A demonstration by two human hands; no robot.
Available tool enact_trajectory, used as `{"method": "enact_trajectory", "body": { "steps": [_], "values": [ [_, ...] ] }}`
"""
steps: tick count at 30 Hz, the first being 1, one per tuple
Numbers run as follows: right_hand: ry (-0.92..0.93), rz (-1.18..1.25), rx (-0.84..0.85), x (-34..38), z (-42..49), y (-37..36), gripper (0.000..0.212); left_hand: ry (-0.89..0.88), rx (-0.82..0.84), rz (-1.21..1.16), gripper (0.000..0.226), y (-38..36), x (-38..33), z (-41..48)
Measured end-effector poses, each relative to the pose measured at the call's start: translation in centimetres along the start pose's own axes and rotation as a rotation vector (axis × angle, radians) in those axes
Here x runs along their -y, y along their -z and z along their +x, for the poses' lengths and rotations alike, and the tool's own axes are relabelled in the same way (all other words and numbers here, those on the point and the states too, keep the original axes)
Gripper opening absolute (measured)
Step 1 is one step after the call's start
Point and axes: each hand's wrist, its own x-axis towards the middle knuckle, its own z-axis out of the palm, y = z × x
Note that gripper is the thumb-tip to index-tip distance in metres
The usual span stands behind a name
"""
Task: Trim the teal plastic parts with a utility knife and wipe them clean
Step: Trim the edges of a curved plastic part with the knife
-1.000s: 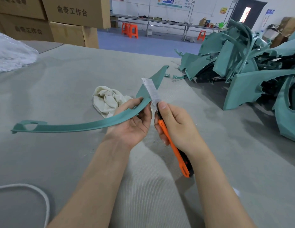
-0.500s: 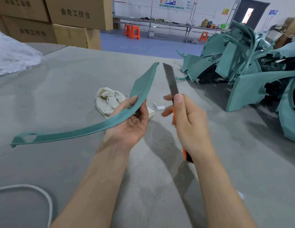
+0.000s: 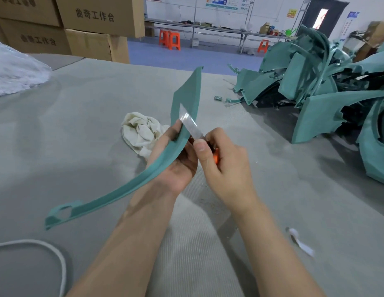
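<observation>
Curved teal trim strip [image 3: 165,161], held in the air above the grey felt-covered bench [image 3: 84,116] by the left hand [image 3: 176,166], whose fingers are clenched around the strip's mid-length. Above the grip the strip widens into a flat, matte blade that rises to a narrow tip; below it the strip tapers down and to the left, ending in a tab with a cut-out opening. The right hand [image 3: 225,168] is closed around the orange utility knife [image 3: 215,156], its extended blade [image 3: 190,123] lying against the strip's face just above the left-hand grip.

Judged technique — lay the blade at a shallow angle and shave along the edge away from the holding fingers, which sit very close to the steel; short, light strokes should lift flash without gouging. The thin strip looks flexible, so gripping near the cut — as here — should limit chatter.

Just behind the left hand lies a crumpled cream rag [image 3: 141,130] for wiping; well to the right, a pile of teal parts [image 3: 321,86]; cardboard boxes [image 3: 79,24] stand at the bench's far left.
</observation>
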Motion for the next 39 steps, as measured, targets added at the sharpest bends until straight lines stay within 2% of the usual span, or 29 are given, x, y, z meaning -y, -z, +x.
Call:
{"method": "enact_trajectory", "body": {
  "steps": [3, 8, 18, 26, 32, 39],
  "values": [
    [0.0, -0.045, 0.048, 0.0, 0.1, 0.0, 0.037, 0.008, 0.025, 0.022, 0.017, -0.3, 0.0, -0.3],
    [0.002, -0.053, 0.057, -0.3, 0.1, -0.1, 0.039, 0.003, -0.001, 0.042, 0.012, -0.6, 0.0, -0.5],
    [0.02, -0.046, 0.022, -0.3, 0.2, 0.0, 0.039, 0.065, 0.008, -0.034, 0.01, -0.6, 0.0, -0.5],
    [0.029, -0.043, -0.001, -0.4, 0.2, 0.0, 0.036, 0.095, -0.033, -0.021, 0.021, -1.1, -0.2, -0.9],
    [0.038, -0.05, -0.016, -0.4, 0.2, 0.0, 0.036, 0.103, -0.064, -0.058, 0.005, -1.4, -0.4, -1.1],
    [0.042, -0.083, -0.064, -0.3, 0.2, -0.2, 0.038, 0.152, -0.084, -0.121, 0.01, -1.5, -0.4, -1.1]
  ]
}}
